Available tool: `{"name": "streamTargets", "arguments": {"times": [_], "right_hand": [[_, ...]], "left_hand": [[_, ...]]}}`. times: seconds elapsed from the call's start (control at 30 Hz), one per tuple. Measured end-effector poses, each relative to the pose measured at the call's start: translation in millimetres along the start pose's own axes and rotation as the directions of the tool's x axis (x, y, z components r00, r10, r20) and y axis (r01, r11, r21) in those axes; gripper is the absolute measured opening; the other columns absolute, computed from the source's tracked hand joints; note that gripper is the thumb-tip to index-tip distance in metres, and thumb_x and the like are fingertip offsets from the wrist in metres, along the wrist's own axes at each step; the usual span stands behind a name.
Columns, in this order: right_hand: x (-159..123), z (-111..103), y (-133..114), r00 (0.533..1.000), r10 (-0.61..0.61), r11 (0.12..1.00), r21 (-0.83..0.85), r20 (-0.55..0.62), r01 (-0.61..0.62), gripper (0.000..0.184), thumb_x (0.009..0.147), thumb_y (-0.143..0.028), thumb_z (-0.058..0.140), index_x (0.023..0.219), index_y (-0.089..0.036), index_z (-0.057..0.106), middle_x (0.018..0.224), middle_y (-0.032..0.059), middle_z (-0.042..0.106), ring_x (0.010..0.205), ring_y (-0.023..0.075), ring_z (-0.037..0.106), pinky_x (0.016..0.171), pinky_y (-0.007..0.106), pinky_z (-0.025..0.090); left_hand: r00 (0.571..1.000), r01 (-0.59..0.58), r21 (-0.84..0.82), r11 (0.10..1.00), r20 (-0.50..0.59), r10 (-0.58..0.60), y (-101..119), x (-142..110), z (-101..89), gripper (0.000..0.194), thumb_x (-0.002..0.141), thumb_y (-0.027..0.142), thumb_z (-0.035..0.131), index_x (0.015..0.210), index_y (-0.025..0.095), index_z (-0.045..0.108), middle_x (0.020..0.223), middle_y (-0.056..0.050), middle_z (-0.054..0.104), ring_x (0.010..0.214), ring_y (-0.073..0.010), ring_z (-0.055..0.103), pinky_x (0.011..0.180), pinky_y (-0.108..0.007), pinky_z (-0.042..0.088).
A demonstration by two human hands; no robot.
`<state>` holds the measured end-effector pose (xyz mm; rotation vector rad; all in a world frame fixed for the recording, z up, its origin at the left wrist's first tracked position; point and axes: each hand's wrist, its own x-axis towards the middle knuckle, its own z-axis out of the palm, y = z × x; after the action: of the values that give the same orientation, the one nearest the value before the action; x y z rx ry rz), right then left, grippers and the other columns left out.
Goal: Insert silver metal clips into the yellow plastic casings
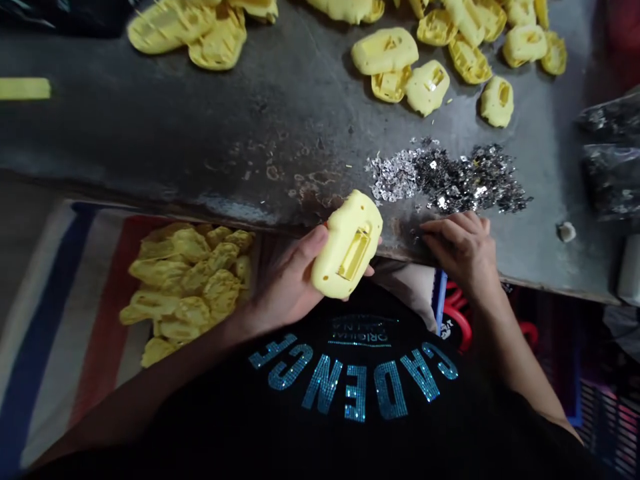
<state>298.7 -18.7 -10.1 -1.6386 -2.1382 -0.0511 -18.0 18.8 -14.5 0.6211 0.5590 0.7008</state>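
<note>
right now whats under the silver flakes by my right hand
The silver flakes lie on the dark table; its stained top shows around the pile, but the surface beneath the heap is covered and cannot be seen.

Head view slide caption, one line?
Left hand holds a yellow plastic casing; right hand rests beside silvery metal flakes.

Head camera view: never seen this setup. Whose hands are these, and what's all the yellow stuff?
No machine here: this one picture comes from a camera worn on a person's head, looking down past their black shirt at their bare hands. The left hand holds a moulded yellow shell, its rectangular opening facing up. The right hand rests at the edge of the dark worn table, beside a heap of silvery flakes. More yellow shells lie on the table, and a yellow pile on a striped cloth below its edge.
</note>
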Motion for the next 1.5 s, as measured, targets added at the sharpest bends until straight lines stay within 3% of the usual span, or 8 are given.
{"name": "streamTargets", "arguments": {"times": [0.23, 0.4, 0.5, 0.7, 0.9, 1.1, 1.23, 1.5], "right_hand": [[15.3, 6.1, -6.8, 0.994, -0.035, 0.999, 0.019, 0.107, 0.033, 0.017, 0.118, -0.031, 0.07, 0.114, -0.03, 0.087, 0.101, 0.0033, 0.085, 0.1, 0.0278, 0.068, 0.092, 0.045, 0.041], [15.4, -13.0, 6.6, 0.992, 0.121, 0.993, 0.009, -0.038, -0.12, 0.016, 0.117, -0.034, 0.072, 0.112, -0.029, 0.086, 0.103, 0.0039, 0.086, 0.101, 0.0283, 0.071, 0.094, 0.046, 0.042], [24.9, -10.9, 11.2, 0.994, 0.105, 0.993, -0.044, -0.001, -0.105, 0.018, 0.118, -0.032, 0.07, 0.117, -0.03, 0.088, 0.106, 0.0052, 0.086, 0.103, 0.0299, 0.07, 0.096, 0.048, 0.042], [46.9, 5.4, 9.3, 0.989, 0.044, 0.99, -0.138, 0.142, -0.024, 0.022, 0.118, -0.029, 0.066, 0.118, -0.032, 0.088, 0.112, 0.0065, 0.086, 0.11, 0.032, 0.066, 0.1, 0.05, 0.041], [31.7, 4.3, 8.0, 0.989, -0.018, 0.993, -0.109, 0.15, 0.034, 0.02, 0.117, -0.035, 0.066, 0.107, -0.028, 0.082, 0.098, 0.0075, 0.081, 0.1, 0.032, 0.066, 0.094, 0.05, 0.042], [24.1, -7.8, 0.2, 0.995, -0.01, 0.999, 0.039, 0.101, 0.006, 0.012, 0.114, -0.032, 0.07, 0.109, -0.029, 0.08, 0.103, 0.006, 0.086, 0.1, 0.031, 0.076, 0.091, 0.049, 0.049], [26.0, -35.6, -28.2, 0.997, -0.033, 0.936, 0.352, 0.071, 0.006, 0.001, 0.113, -0.031, 0.08, 0.113, -0.031, 0.081, 0.106, 0.0025, 0.089, 0.096, 0.0265, 0.083, 0.09, 0.046, 0.059], [28.2, -43.8, -53.2, 0.989, -0.144, 0.815, 0.57, 0.028, 0.103, 0.016, 0.108, -0.019, 0.082, 0.116, -0.032, 0.082, 0.106, 0.0009, 0.09, 0.091, 0.0242, 0.085, 0.085, 0.044, 0.066]], "left_hand": [[0.999, 0.041, 0.02, 0.999, -0.007, -0.041, 0.2, 0.4, -1.9, 0.063, 0.112, 0.068, 0.075, 0.155, 0.021, 0.076, 0.146, -0.018, 0.086, 0.097, -0.0262, 0.088, 0.057, -0.024, 0.065], [0.995, 0.045, 0.048, 0.998, -0.094, -0.04, 3.2, -0.1, -0.4, 0.074, 0.107, 0.071, 0.081, 0.159, 0.02, 0.074, 0.153, -0.017, 0.083, 0.097, -0.0266, 0.087, 0.053, -0.025, 0.064], [0.994, 0.04, 0.057, 0.998, -0.104, -0.034, 3.0, 1.0, 0.6, 0.073, 0.106, 0.072, 0.081, 0.158, 0.021, 0.075, 0.151, -0.017, 0.085, 0.096, -0.0268, 0.088, 0.053, -0.025, 0.065], [0.998, 0.037, 0.038, 0.999, -0.061, -0.035, -0.4, 2.1, 5.1, 0.069, 0.105, 0.073, 0.08, 0.154, 0.024, 0.077, 0.147, -0.016, 0.086, 0.094, -0.0276, 0.089, 0.053, -0.024, 0.063], [0.997, 0.056, -0.046, 0.997, 0.063, -0.053, 0.5, 5.9, 11.9, 0.083, 0.106, 0.072, 0.079, 0.171, 0.023, 0.063, 0.145, -0.022, 0.087, 0.096, -0.0293, 0.089, 0.062, -0.028, 0.068], [0.976, 0.14, -0.088, 0.986, 0.182, -0.122, -0.9, 7.6, 10.0, 0.084, 0.107, 0.072, 0.077, 0.174, 0.025, 0.06, 0.146, -0.022, 0.086, 0.101, -0.0346, 0.09, 0.054, -0.026, 0.063], [0.975, 0.159, -0.095, 0.983, 0.172, -0.141, -2.8, 7.0, 14.8, 0.075, 0.105, 0.073, 0.082, 0.162, 0.026, 0.069, 0.139, -0.017, 0.087, 0.1, -0.0337, 0.089, 0.052, -0.025, 0.061], [0.956, 0.225, -0.139, 0.964, 0.224, -0.19, -5.4, 4.8, 18.3, 0.074, 0.1, 0.078, 0.088, 0.154, 0.03, 0.071, 0.121, -0.008, 0.085, 0.102, -0.0313, 0.089, 0.053, -0.021, 0.06]]}}
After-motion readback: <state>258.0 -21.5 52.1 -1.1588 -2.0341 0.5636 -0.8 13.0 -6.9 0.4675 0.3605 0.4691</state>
